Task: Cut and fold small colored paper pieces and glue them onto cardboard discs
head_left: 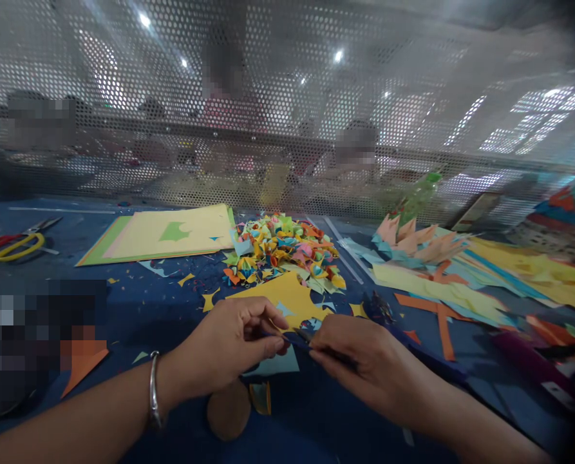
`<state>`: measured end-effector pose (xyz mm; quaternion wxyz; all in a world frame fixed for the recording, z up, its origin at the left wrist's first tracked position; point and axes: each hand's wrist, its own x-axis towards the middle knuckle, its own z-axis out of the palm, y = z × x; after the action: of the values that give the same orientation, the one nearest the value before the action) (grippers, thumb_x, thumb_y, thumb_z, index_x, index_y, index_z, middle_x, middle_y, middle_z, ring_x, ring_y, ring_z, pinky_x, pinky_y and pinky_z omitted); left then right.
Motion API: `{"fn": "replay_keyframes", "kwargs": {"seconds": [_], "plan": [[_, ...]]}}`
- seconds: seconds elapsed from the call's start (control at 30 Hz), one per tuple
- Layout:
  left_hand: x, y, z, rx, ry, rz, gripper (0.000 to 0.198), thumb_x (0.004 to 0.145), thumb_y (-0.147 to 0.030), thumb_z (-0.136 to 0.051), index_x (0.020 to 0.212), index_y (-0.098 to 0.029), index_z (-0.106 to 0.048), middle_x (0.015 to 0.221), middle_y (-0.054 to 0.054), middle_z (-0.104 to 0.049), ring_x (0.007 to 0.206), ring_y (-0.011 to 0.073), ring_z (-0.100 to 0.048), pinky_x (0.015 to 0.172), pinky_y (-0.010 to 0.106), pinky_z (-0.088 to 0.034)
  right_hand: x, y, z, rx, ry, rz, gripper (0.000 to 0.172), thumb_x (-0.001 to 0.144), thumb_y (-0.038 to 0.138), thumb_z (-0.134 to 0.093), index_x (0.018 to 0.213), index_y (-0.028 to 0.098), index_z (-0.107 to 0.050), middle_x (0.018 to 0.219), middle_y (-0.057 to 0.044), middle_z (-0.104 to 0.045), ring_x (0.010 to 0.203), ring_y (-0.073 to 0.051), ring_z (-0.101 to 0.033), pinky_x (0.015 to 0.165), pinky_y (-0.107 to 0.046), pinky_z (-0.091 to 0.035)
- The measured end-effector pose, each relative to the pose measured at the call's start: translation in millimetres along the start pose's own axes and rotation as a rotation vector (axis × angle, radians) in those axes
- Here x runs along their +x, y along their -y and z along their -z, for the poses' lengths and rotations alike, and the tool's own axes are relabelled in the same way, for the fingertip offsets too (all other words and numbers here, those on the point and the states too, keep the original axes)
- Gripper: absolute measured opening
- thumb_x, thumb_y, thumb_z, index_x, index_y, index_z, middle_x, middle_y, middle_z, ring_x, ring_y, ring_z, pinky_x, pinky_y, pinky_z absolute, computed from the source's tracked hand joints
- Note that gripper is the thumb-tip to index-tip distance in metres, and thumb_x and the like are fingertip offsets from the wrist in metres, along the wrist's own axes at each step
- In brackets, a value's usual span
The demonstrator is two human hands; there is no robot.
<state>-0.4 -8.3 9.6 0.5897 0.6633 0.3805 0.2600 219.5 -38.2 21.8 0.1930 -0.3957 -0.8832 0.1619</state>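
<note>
Left hand pinched a small piece, too hidden to identify; right hand gripped a slim dark tool, tip between both hands, over near bench. Yellow sheet just beyond, paper heap farther.

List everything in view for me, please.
Mesh: one, grey, back
People: several, blurred, behind mesh
Table: one, blue, below
Scissors: count unclear, red and yellow, far left
Paper stack: one, yellow, pink, green, left
Scrap pile: one, multicoloured, centre
Sheet: one, yellow, before pile
Bottle: one, green, back right
Pointed papers: several, peach and blue, right
Papers: several, yellow, far right
Strips: at least two, orange, right
Unclear object: one, purple, right edge
Disc: one, brown, lower centre
Tool: one, dark, held at centre
Bracelet: one, silver, left wrist
Left hand: one, bare, left of tool
Right hand: one, bare, gripping the tool
</note>
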Motion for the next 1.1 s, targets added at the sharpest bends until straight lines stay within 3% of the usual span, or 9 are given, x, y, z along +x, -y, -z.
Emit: {"fn": "replay_keyframes", "kwargs": {"seconds": [0.3,0.43,0.6,0.7,0.93,1.1], "plan": [[-2.5,-8.5,1.6,0.039,0.025,-0.005,0.043,0.074,-0.024,-0.065,0.115,-0.019,-0.054,0.068,-0.002,-0.064,0.055,0.0099,-0.051,0.053,0.021,-0.036,-2.6,-2.3,-1.3,-0.021,0.006,0.032,0.021,0.092,0.020,-0.042,0.076,0.017,-0.057,0.068,-0.002,-0.055,0.063,-0.013,-0.050,0.058,-0.027,-0.038],[-4.1,-8.5,2.4,0.094,0.037,-0.018,0.031,0.075,-0.024,-0.064,0.105,-0.018,-0.060,0.077,0.002,-0.066,0.060,0.0118,-0.056,0.056,0.022,-0.039,-2.4,-2.3,-1.6,-0.032,0.010,0.050,0.022,0.093,0.019,-0.041,0.077,0.017,-0.056,0.068,-0.002,-0.055,0.062,-0.013,-0.049,0.058,-0.027,-0.037],[-5.2,-8.0,1.5,0.088,0.059,-0.013,0.035,0.077,-0.024,-0.061,0.111,-0.019,-0.056,0.079,0.003,-0.071,0.070,0.0162,-0.064,0.063,0.025,-0.045,-2.6,-1.8,-1.4,-0.045,0.024,0.050,0.021,0.092,0.019,-0.041,0.077,0.017,-0.056,0.070,-0.003,-0.055,0.064,-0.014,-0.050,0.059,-0.027,-0.037],[-5.9,-10.6,1.4,0.055,0.066,0.012,0.025,0.076,-0.023,-0.061,0.101,-0.017,-0.058,0.084,0.005,-0.072,0.075,0.0165,-0.066,0.066,0.025,-0.047,-2.8,-1.9,-1.3,-0.040,0.021,0.051,0.021,0.092,0.019,-0.041,0.077,0.017,-0.056,0.069,-0.003,-0.055,0.064,-0.014,-0.049,0.059,-0.027,-0.037],[-5.5,-12.7,1.8,0.110,0.064,-0.015,0.020,0.083,-0.034,-0.055,0.087,-0.015,-0.062,0.078,0.006,-0.070,0.065,0.0121,-0.059,0.058,0.023,-0.042,-3.6,-2.9,-2.9,-0.052,0.028,0.057,0.024,0.093,0.021,-0.039,0.076,0.017,-0.056,0.068,-0.002,-0.055,0.063,-0.014,-0.048,0.059,-0.027,-0.037],[-3.2,-7.9,1.1,0.069,0.051,0.035,0.017,0.079,-0.029,-0.060,0.089,-0.014,-0.061,0.076,0.006,-0.071,0.063,0.0118,-0.060,0.058,0.023,-0.042,-4.7,-3.0,-4.6,-0.044,0.027,0.055,0.022,0.092,0.020,-0.041,0.077,0.017,-0.056,0.068,-0.002,-0.055,0.063,-0.014,-0.048,0.058,-0.027,-0.036]]}}
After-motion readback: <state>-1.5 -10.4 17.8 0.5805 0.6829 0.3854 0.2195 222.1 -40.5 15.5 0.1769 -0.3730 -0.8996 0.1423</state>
